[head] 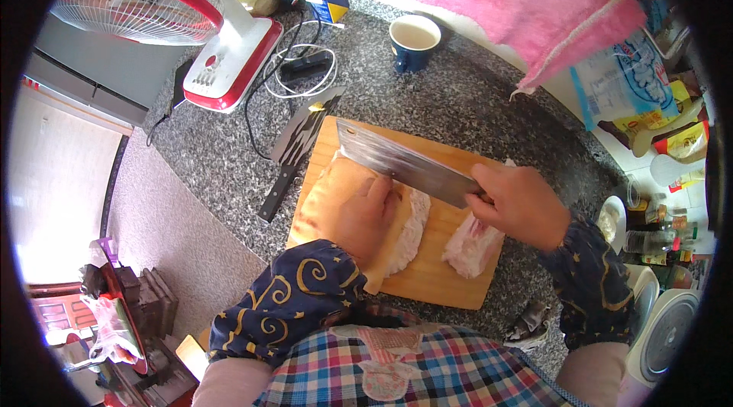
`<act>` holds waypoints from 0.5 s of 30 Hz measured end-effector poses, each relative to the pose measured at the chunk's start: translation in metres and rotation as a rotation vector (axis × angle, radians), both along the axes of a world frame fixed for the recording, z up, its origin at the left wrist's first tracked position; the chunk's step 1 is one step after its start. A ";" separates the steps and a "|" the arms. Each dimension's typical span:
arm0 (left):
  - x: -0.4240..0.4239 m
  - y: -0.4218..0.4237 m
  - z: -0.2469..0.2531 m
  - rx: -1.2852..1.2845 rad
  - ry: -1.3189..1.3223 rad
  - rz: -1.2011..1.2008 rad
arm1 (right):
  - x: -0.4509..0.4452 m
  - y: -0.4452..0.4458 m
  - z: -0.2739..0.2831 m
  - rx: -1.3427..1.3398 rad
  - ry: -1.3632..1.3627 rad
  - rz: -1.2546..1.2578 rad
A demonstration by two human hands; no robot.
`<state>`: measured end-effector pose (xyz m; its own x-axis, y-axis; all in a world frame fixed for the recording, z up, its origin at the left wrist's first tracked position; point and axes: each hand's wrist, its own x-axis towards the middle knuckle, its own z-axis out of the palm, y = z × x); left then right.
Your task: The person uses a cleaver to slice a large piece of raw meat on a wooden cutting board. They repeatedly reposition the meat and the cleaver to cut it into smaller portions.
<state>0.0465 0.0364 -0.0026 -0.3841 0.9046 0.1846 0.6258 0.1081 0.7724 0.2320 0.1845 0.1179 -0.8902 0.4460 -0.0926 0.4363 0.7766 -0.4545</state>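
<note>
My right hand [518,203] is closed around the handle of a wide metal cleaver [406,166], whose blade lies across the far part of a wooden cutting board [441,298]. Under my left hand [366,218] is a large slab of skin-on raw meat [320,201], pressed with bent fingers close to the blade. A strip of pale meat [411,235] lies along the slab's right side. Another piece of raw meat [472,246] sits on the board's right part, below my right hand. Whether the blade touches the slab is not clear.
A second knife [292,163] with a black handle lies left of the board. Beyond are a blue mug [413,43], coiled cables [303,72] and a red-and-white fan [229,63]. At right stand a white bowl [613,224] and several bottles. The granite counter's edge [229,229] curves at left.
</note>
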 end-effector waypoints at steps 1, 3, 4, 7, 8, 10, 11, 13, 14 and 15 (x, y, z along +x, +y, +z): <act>0.000 0.000 0.000 -0.021 0.003 -0.004 | 0.000 0.000 0.000 0.005 0.002 0.003; 0.000 0.000 0.002 -0.065 0.011 -0.014 | -0.001 0.000 0.001 0.003 -0.001 -0.011; 0.000 0.001 0.002 -0.054 0.016 -0.009 | -0.001 0.000 0.001 0.001 -0.003 -0.018; 0.000 0.002 0.002 -0.081 0.019 -0.013 | -0.005 -0.001 0.001 -0.001 -0.017 -0.034; 0.000 0.001 0.005 -0.129 0.010 -0.025 | -0.006 0.000 0.000 -0.031 -0.025 -0.048; -0.001 0.000 0.012 -0.169 0.009 -0.047 | -0.007 0.001 -0.004 -0.094 -0.041 -0.073; -0.001 0.001 0.016 -0.161 0.015 -0.056 | -0.011 0.003 -0.007 -0.087 -0.035 -0.054; 0.001 0.001 0.016 -0.144 0.010 -0.068 | -0.022 0.008 -0.013 -0.067 -0.026 -0.024; 0.002 0.001 0.013 -0.139 -0.001 -0.065 | -0.029 0.010 -0.016 -0.080 -0.010 -0.009; 0.001 0.001 0.009 -0.135 -0.009 -0.060 | -0.038 0.012 -0.020 -0.093 0.010 0.009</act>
<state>0.0477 0.0373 0.0062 -0.3293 0.9425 0.0570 0.6277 0.1735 0.7589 0.1939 0.1969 0.0978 -0.8950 0.4282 -0.1247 0.4251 0.7343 -0.5292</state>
